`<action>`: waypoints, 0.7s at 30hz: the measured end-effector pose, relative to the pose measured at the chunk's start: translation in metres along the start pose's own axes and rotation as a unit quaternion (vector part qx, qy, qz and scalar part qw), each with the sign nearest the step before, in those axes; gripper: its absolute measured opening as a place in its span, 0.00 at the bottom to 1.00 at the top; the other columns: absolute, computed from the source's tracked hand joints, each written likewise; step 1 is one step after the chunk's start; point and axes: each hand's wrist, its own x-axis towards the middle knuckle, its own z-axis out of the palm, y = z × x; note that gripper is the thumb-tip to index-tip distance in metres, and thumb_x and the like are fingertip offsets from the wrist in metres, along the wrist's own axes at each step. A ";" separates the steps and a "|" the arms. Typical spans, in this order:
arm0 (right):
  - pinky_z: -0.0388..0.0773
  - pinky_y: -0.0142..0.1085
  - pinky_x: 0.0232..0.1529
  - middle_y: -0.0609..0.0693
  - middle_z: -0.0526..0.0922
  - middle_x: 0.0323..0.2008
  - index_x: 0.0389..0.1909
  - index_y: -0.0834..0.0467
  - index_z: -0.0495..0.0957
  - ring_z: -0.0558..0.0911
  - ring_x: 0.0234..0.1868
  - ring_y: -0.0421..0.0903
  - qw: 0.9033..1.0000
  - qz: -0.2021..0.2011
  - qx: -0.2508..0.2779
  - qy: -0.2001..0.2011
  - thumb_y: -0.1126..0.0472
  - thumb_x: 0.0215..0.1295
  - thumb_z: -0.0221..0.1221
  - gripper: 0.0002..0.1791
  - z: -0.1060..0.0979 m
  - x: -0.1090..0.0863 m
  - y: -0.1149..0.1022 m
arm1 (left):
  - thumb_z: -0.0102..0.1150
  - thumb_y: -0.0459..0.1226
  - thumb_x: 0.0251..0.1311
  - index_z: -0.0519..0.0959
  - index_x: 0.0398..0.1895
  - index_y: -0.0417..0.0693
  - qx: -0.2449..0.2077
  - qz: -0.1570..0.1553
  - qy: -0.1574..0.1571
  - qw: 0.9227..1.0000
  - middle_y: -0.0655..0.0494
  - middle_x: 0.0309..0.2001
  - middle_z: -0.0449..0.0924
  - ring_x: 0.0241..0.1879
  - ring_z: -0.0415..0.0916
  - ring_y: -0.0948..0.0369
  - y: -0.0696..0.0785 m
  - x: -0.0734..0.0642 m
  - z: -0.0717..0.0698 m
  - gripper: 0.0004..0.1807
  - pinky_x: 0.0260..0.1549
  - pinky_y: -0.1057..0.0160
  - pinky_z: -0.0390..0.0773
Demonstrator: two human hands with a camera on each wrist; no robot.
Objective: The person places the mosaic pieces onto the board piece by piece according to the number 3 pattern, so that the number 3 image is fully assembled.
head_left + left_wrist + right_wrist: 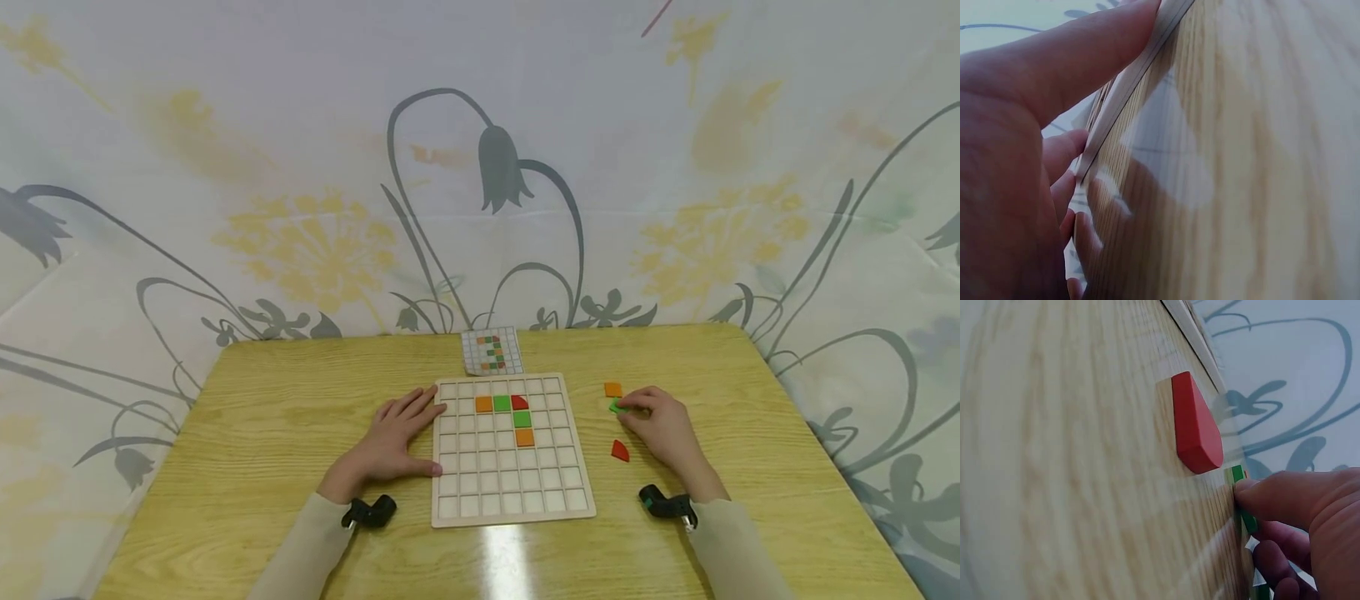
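Observation:
A pale wooden grid board (489, 482) lies at the table's middle. In its upper rows sit an orange square (483, 404), a green square (502, 403) and a red rounded-corner tile (520, 402); below the red one come another green square (522, 419) and orange square (524, 437). My left hand (390, 437) rests spread at the board's left edge, thumb and fingertips touching its rim. Right of the board, my right hand (666, 427) pinches a green tile (1239, 474) between thumb and fingers. Nearby on the table lie an orange square (612, 389) and a red rounded-corner tile (619, 451).
Behind the board lies a pattern card (471, 363) printed with a grid and coloured squares. A second green piece (1262, 592) shows beneath the right fingers in the right wrist view. The wooden table (285, 417) ends at a flower-patterned backdrop (525, 275).

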 end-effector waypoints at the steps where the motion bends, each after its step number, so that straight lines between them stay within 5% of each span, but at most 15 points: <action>1: 0.75 0.56 0.50 0.58 0.81 0.46 0.40 0.61 0.87 0.79 0.49 0.61 1.000 0.001 0.002 0.002 0.64 0.63 0.68 0.06 0.000 0.000 0.000 | 0.66 0.64 0.53 0.57 0.79 0.53 0.001 0.001 0.001 1.000 0.52 0.80 0.41 0.78 0.36 0.48 0.000 0.000 0.000 0.54 0.67 0.36 0.40; 21: 0.75 0.52 0.46 0.57 0.82 0.45 0.42 0.61 0.86 0.80 0.45 0.57 0.999 0.019 0.006 0.027 0.65 0.61 0.68 0.09 0.002 -0.003 -0.001 | 0.65 0.64 0.53 0.57 0.79 0.53 -0.001 0.010 0.008 1.000 0.51 0.80 0.42 0.78 0.37 0.48 -0.002 -0.001 0.001 0.53 0.67 0.35 0.40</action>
